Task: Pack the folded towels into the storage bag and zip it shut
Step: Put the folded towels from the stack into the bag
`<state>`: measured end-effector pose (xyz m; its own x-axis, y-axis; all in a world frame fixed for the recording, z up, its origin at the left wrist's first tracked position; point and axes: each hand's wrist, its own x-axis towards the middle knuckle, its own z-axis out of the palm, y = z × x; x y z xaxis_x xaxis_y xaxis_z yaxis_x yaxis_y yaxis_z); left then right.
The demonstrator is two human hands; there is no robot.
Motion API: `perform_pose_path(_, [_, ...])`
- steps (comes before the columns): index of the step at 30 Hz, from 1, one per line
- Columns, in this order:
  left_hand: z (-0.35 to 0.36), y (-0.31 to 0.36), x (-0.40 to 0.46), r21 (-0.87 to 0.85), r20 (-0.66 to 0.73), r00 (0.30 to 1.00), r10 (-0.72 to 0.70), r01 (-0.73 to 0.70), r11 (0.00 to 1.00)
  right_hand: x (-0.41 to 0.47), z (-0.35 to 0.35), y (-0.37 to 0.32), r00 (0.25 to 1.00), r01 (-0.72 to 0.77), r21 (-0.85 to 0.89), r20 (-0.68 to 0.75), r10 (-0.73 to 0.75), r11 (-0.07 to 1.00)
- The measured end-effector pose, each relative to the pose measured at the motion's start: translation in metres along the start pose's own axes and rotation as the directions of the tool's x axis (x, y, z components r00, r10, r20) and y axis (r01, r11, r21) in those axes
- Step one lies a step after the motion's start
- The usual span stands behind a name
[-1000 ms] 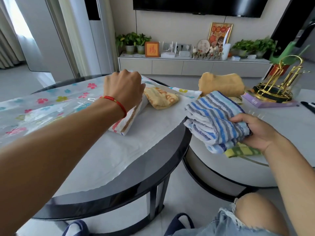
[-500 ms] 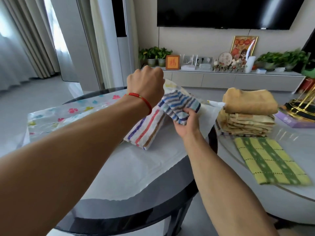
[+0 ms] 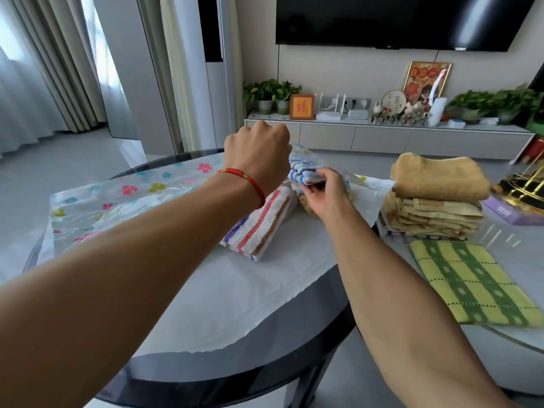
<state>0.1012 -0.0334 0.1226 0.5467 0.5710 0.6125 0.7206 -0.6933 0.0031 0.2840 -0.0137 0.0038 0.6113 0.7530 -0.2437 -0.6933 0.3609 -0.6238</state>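
A clear storage bag (image 3: pixel 123 198) printed with flowers lies on the dark round table. My left hand (image 3: pixel 257 153), a red cord on its wrist, grips the bag's raised top edge at the opening. My right hand (image 3: pixel 325 191) holds a blue striped towel (image 3: pixel 306 172) inside the bag's mouth. A white towel with red, blue and brown stripes (image 3: pixel 259 228) lies partly in the opening below it. A yellowish towel (image 3: pixel 307 206) is mostly hidden under my right hand.
On the lower white table to the right stand a stack of tan towels (image 3: pixel 435 198) and a flat green-and-yellow towel (image 3: pixel 471 282). A gold rack (image 3: pixel 527 187) and a purple box (image 3: pixel 512 213) sit behind them. White paper (image 3: pixel 235 295) covers the dark round table (image 3: pixel 265 363).
My right hand carried the blue striped towel from the right table across to the bag and pushed it into the opening. My left hand kept its hold on the bag's edge.
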Motion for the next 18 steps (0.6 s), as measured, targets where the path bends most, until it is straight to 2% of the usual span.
perform_pose_path(5, [0.002,0.002,-0.001,-0.005,0.02,1.0,0.002,-0.002,1.0,0.005,0.005,-0.001,0.999,-0.052,-0.084,0.007,0.053,0.995])
perform_pose_path(10, [0.004,-0.001,0.0,0.012,0.023,1.0,-0.009,0.008,1.0,0.002,0.009,0.008,0.986,0.01,0.015,0.167,-0.012,1.0])
perform_pose_path(14, [0.004,-0.002,0.0,0.015,0.023,1.0,0.008,-0.009,1.0,0.009,-0.001,0.018,0.998,-0.06,0.022,0.034,0.059,0.998])
perform_pose_path(18, [0.006,-0.002,-0.002,0.023,0.045,0.999,0.018,-0.019,1.0,0.002,-0.007,0.008,1.0,-0.022,0.063,-0.021,0.024,0.998])
